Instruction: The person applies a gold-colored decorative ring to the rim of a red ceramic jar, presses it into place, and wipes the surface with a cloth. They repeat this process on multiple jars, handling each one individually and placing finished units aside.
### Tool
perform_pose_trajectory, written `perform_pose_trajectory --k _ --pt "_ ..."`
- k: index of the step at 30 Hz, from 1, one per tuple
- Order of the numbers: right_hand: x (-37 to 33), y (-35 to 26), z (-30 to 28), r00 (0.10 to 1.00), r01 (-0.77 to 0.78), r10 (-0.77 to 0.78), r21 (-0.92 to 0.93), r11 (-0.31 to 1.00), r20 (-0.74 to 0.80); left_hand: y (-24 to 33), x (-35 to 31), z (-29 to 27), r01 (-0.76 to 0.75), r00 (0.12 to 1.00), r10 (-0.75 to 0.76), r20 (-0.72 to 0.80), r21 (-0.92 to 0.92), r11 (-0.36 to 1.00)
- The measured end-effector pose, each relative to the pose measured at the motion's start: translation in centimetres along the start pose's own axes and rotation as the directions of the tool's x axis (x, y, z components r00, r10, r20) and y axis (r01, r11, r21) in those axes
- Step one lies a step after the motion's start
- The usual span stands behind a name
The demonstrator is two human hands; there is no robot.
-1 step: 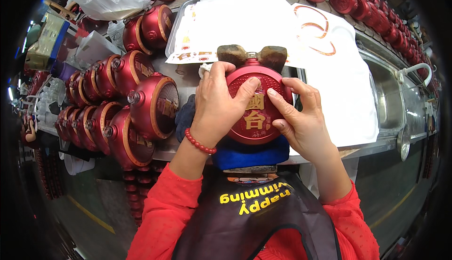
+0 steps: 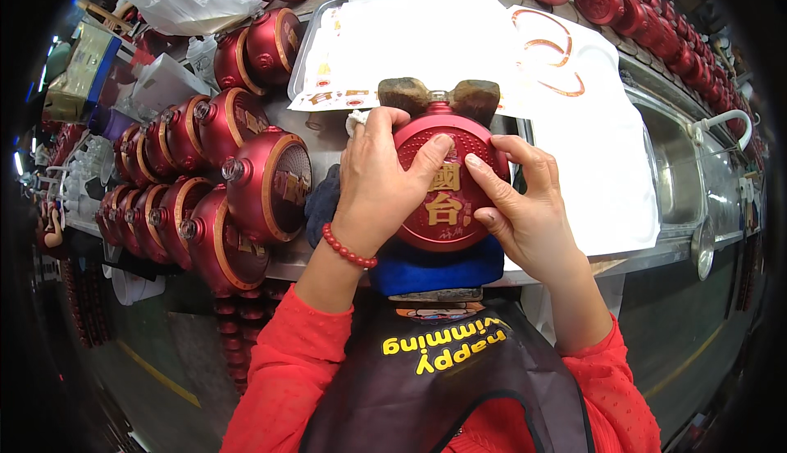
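Note:
A round, flattened red bottle (image 2: 447, 236) with gold lettering on its dotted face lies in front of me, its neck pointing away between two dark worn blocks (image 2: 403, 97). Under its near edge is a blue cloth pad (image 2: 441, 271). My left hand (image 2: 379, 164) grips the bottle's left side, thumb pressed on the upper face. From the right, my right hand (image 2: 529, 203) holds the rim with its fingers, while the thumb rests on the face close to the lettering. Part of the left rim is hidden behind my left hand.
Several finished-looking red bottles (image 2: 275, 186) stand in rows at the left. White sheets (image 2: 426, 31) cover a tray beyond the blocks, with gold-red curved strips (image 2: 566, 84) on them. A metal sink (image 2: 676, 166) with a white tap (image 2: 730, 123) is at the right.

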State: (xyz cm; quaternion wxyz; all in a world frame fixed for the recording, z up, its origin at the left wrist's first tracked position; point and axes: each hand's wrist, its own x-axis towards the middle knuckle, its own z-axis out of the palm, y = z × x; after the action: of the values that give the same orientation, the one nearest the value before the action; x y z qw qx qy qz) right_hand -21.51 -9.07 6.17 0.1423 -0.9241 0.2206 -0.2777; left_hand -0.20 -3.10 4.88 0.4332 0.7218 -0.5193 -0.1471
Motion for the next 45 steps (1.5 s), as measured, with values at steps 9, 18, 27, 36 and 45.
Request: perform_pose_trajectory --k 9,18,27,36,45 --pt "-0.1 -0.1 -0.1 1.0 -0.003 0.003 -0.005 1.0 0.008 -0.8 0.2 -0.2 0.025 0.999 -0.019 0.042 -0.148 0.989" --pt "-0.3 0.0 0.1 1.0 -0.004 0.004 -0.002 1.0 -0.001 -0.5 0.0 -0.2 0.013 1.0 -0.012 0.025 -0.036 0.999" --pt "1.2 -1.3 -0.6 0.997 0.014 -0.005 -0.113 0.993 0.08 -1.4 -0.1 -0.1 -0.045 0.999 0.044 -0.01 -0.238 0.97" --pt "2.6 -1.1 0.0 0.997 0.08 -0.08 -0.168 0.982 0.005 -1.4 -0.3 0.0 -0.066 0.998 0.062 -0.026 -0.246 0.967" --pt "3.0 -1.0 0.3 0.995 0.088 -0.093 -0.183 0.979 -0.021 -1.6 -0.3 0.1 -0.053 0.999 0.047 -0.027 -0.257 0.965"
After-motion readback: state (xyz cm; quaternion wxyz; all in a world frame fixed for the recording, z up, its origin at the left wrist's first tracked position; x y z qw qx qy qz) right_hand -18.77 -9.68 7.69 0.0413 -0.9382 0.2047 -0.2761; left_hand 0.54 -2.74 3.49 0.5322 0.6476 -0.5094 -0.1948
